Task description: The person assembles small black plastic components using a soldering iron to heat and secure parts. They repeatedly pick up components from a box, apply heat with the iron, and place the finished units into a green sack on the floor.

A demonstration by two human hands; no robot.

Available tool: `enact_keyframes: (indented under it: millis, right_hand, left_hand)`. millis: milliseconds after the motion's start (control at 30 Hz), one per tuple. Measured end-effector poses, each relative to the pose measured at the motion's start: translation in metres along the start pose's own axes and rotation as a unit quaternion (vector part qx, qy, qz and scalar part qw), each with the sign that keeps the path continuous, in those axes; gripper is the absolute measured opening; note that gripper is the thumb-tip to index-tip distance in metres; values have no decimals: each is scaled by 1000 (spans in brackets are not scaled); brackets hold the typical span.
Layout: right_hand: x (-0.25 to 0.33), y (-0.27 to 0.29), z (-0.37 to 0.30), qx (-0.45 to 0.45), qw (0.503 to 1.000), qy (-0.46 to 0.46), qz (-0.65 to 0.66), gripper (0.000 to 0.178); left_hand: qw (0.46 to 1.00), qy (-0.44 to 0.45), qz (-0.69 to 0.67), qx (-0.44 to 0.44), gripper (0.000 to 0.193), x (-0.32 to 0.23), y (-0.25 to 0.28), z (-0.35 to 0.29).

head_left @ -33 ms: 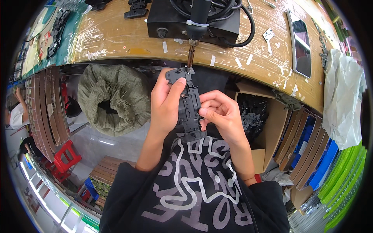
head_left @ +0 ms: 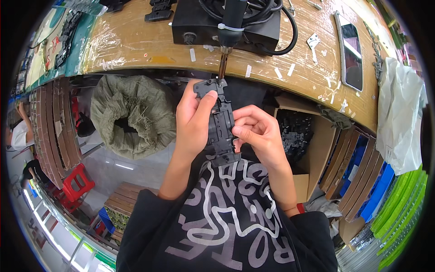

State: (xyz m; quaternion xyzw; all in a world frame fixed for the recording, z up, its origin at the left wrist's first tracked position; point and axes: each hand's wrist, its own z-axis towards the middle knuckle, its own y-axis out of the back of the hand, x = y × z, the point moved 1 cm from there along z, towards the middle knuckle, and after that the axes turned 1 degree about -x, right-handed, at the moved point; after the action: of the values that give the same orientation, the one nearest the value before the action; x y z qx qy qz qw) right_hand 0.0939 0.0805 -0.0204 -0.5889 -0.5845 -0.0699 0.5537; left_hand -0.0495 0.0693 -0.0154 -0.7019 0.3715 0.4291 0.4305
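Observation:
A long black moulded plastic part is held upright in front of my chest, off the bench edge. My left hand grips its left side, thumb pressed over the upper face and fingers behind. Closed at its right edge, my right hand pinches it between thumb and curled fingers. A black-handled tool with a white cable tie points down from above. Its metal shaft meets the far end of the part, by a small metal fitting. What the tip touches is too small to tell.
A black box with cables stands on the film-covered bench; a phone lies at right. Below are a rolled fabric sack, a carton of small dark parts and a red stool. A white bag hangs at right.

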Motion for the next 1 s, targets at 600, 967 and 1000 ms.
enact_keyframes:
  millis: [600,967,1000]
  right_hand:
    - [3,-3,1,-9,1000,-4,3,18]
    - [0,-4,3,-10,1000,-6,17,16]
    - [0,-3,4,-11,1000,-7,19,16]
  left_hand:
    - [1000,5,-19,-5,9,1,0,2]
    - [1000,0,-17,2,8,1,2,4]
    - [1000,-1,-12,3,8,1,1,4]
